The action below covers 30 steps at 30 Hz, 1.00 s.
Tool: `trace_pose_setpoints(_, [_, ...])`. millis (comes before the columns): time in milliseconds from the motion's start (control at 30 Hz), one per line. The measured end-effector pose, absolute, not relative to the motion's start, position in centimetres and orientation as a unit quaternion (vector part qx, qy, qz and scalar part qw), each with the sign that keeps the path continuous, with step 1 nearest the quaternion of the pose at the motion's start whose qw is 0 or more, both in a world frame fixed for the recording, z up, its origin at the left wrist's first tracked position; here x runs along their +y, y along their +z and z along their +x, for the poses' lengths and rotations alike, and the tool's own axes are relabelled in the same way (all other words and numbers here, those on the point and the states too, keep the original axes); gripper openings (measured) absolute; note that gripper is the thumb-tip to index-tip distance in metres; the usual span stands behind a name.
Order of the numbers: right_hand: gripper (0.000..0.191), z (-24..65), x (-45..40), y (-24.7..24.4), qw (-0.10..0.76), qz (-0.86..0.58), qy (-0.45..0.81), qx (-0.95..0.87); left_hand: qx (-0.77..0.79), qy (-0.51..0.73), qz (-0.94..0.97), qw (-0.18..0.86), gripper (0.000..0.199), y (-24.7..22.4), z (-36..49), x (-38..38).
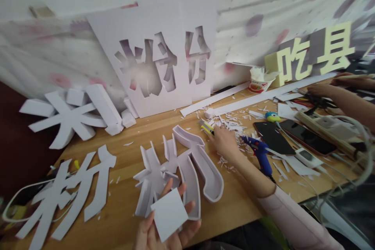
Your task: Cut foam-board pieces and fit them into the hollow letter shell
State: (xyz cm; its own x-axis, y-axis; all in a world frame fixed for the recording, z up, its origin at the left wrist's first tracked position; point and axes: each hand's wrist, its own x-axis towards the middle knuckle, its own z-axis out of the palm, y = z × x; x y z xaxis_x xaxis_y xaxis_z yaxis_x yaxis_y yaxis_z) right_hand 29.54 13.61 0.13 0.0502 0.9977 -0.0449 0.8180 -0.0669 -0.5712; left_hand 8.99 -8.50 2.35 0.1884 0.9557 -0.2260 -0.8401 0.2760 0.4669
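A small white square of foam board (170, 215) rests in my left hand (152, 228), held between thumb and fingers over the front edge of the table. My right hand (225, 142) reaches forward, its fingers closed on a yellow utility knife (206, 127) low over the table. Between the hands lies a white hollow foam-board character (191, 181) with raised side walls, open side up. Right of my right hand is a blue hot glue gun (259, 152). White offcuts (231, 123) are scattered behind and beside that hand.
Flat cut-out strokes (98, 181) lie at the left, with a white built-up character (74, 113) behind. A stencil board (134, 90) leans on the wall. Phones (307, 136), a power strip (336, 133) and cables crowd the right. Another person's hands (325, 90) work at far right.
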Motion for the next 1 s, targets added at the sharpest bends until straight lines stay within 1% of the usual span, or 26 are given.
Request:
trace_pose_setpoints(100, [0.027,31.3,13.2,1.3,0.258,-0.655,0.326,-0.631,0.297,0.611,0.119,0.724,0.037,2.9,8.8,-8.1])
trace_pose_setpoints(233, [0.039,33.2,11.0,3.5,0.336,-0.532,0.503,-0.593,0.386,0.629,0.122,0.663,0.031,4.1,9.2,-6.8])
trace_pose_setpoints(300, [0.047,33.6,9.2,4.2,0.357,-0.476,0.564,-0.573,0.410,0.637,0.133,0.639,0.031,4.3,9.6,-6.2])
trace_pose_setpoints(333, [0.048,33.7,8.2,4.3,0.367,-0.449,0.593,-0.558,0.413,0.639,0.143,0.633,0.032,4.3,9.8,-6.0])
trace_pose_setpoints(433, [0.038,33.3,5.9,4.1,0.422,-0.343,0.710,-0.447,0.410,0.639,0.167,0.630,0.035,4.1,10.1,-5.5])
trace_pose_setpoints(500, [0.035,32.9,5.0,3.8,0.444,-0.281,0.765,-0.372,0.408,0.637,0.170,0.632,0.033,4.1,10.1,-5.4])
trace_pose_setpoints(567, [0.032,32.5,4.4,3.5,0.456,-0.256,0.780,-0.343,0.406,0.638,0.169,0.632,0.032,4.1,10.2,-5.2])
trace_pose_setpoints(667, [0.029,32.2,3.6,3.3,0.466,-0.269,0.772,-0.338,0.406,0.631,0.179,0.636,0.033,4.3,10.6,-4.8])
trace_pose_setpoints(800, [0.041,31.7,2.0,3.0,0.457,-0.315,0.764,-0.329,0.403,0.629,0.199,0.635,0.033,4.5,11.5,-4.0])
trace_pose_setpoints(900, [0.048,30.9,0.5,2.9,0.482,-0.357,0.714,-0.361,0.403,0.619,0.212,0.640,0.038,5.0,12.3,-3.5])
trace_pose_setpoints(1000, [0.041,30.0,-0.9,3.1,0.492,-0.420,0.632,-0.427,0.423,0.608,0.225,0.632,0.047,5.5,12.8,-3.4])
